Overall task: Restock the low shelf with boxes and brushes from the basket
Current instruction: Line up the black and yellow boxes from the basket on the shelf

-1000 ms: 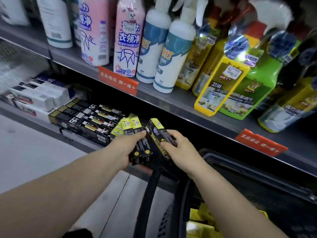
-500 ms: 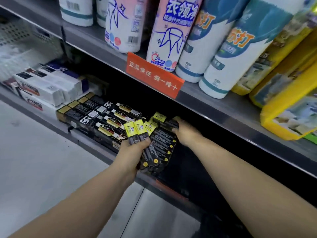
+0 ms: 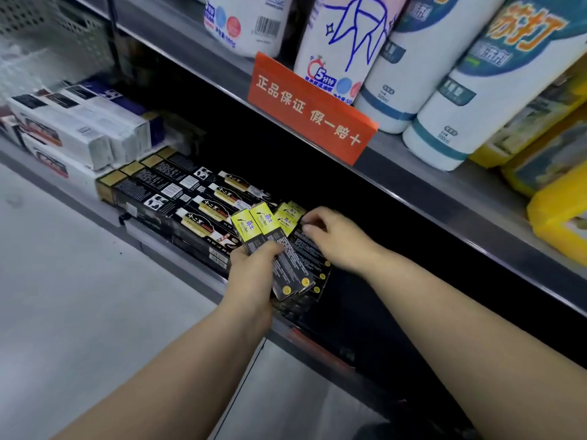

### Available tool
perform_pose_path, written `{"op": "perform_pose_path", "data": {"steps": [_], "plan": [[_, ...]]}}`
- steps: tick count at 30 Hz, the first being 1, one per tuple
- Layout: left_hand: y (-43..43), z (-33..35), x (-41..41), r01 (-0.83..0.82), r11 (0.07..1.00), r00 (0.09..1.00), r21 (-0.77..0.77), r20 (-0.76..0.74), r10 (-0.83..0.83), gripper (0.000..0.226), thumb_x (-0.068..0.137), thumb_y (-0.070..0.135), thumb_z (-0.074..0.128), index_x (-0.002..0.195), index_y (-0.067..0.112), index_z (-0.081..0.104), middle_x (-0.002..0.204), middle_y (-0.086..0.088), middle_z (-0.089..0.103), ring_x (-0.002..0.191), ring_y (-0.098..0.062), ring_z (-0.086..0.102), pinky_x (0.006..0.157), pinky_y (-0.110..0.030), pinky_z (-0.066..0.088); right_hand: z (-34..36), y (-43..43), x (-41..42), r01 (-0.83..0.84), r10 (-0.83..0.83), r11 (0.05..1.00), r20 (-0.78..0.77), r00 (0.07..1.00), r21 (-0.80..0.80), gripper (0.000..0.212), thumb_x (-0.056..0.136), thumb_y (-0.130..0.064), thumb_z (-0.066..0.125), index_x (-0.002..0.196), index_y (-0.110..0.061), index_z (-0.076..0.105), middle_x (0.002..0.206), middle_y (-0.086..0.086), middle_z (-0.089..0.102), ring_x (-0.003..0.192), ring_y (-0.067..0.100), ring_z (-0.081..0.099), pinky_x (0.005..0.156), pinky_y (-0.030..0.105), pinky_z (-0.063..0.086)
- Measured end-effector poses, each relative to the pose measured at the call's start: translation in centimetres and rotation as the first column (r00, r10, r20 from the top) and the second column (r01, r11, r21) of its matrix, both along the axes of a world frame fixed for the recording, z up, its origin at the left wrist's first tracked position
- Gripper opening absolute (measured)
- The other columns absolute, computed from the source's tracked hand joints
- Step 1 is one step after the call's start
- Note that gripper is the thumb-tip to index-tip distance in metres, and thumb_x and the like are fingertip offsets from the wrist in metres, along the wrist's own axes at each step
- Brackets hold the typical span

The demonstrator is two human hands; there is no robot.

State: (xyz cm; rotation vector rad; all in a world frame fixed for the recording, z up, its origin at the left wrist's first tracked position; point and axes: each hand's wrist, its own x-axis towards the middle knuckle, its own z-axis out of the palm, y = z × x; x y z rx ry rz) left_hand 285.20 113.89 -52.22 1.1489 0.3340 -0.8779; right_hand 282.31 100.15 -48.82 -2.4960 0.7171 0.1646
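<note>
My left hand [image 3: 254, 265] grips two long black boxes with yellow ends [image 3: 270, 246], held slanted over the front edge of the low shelf [image 3: 203, 277]. My right hand [image 3: 333, 239] reaches into the shelf beside them, its curled fingers pinching the top of another black and yellow box [image 3: 305, 246] that lies on a small stack there. More yellow box ends [image 3: 287, 215] show just behind. The basket is out of view.
Rows of black and gold boxes [image 3: 178, 192] fill the shelf to the left, then white boxes [image 3: 79, 131] further left. An upper shelf with bottles [image 3: 438, 74] and an orange sign [image 3: 311, 106] overhangs closely. Grey floor [image 3: 63, 296] lies at left.
The view has come closer to the low shelf and the basket has left the frame. My right hand has carried its box into the shelf and set it beside the left hand's boxes.
</note>
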Motion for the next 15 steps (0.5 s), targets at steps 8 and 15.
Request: {"op": "perform_pose_path", "data": {"steps": [8, 15], "plan": [[0.7, 1.1, -0.7, -0.033, 0.984, 0.999, -0.173, -0.036, 0.027, 0.045, 0.088, 0.022, 0.063, 0.127, 0.006, 0.047, 0.109, -0.015, 0.067, 0.089, -0.026, 0.070, 0.076, -0.043, 0.058, 1.6, 2.7, -3.2, 0.067, -0.085, 0.886, 0.017, 0.996, 0.460, 0.042, 0.091, -0.026, 0.058, 0.129, -0.025, 0.041, 0.121, 0.003, 0.052, 0.099, 0.016, 0.060, 0.075, 0.027, 0.057], [0.2, 1.1, 0.0, -0.067, 0.996, 0.996, -0.064, -0.063, 0.063, 0.062, 0.091, 0.033, 0.057, 0.142, 0.010, 0.032, 0.146, -0.016, 0.039, 0.132, -0.034, 0.041, 0.109, -0.053, 0.034, 0.4, -2.4, -0.6, 0.311, -0.312, 0.950, 0.056, 0.948, 0.032, 0.036, 0.100, -0.028, 0.039, 0.132, -0.015, 0.034, 0.113, 0.013, 0.055, 0.094, 0.026, 0.054, 0.081, 0.034, 0.044]]}}
